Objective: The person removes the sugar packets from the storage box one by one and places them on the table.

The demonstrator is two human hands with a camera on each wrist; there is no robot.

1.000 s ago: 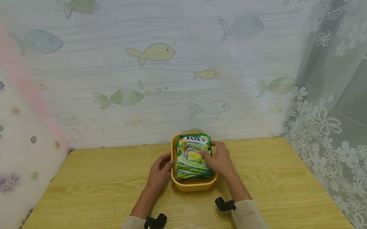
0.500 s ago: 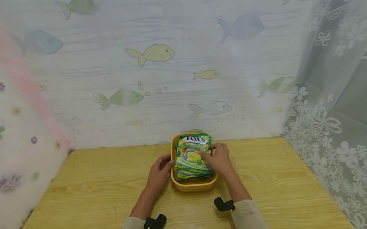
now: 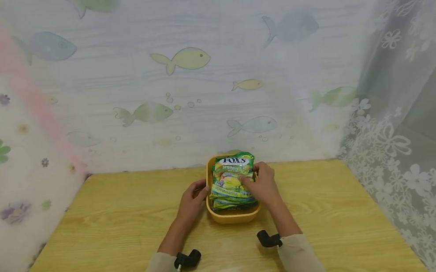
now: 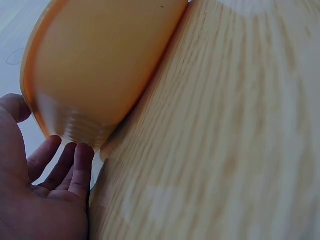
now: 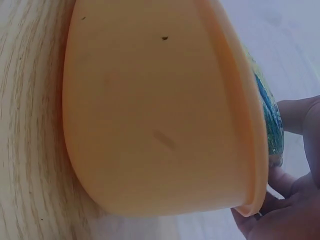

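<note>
Left hand (image 3: 190, 202) grips the side of the yellow plastic tub (image 3: 235, 219), seemingly steadying it on the tabletop (image 3: 113, 240), and the right hand (image 3: 265, 187) pinches the Fox's Spring Tea packet (image 3: 228, 181) atop the stack (image 3: 231, 203) inside!

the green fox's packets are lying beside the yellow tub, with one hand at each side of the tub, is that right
Not quite: the head view shows the green Fox's packets inside the yellow tub, not beside it. The left hand and right hand are indeed at either side of the tub.
</note>
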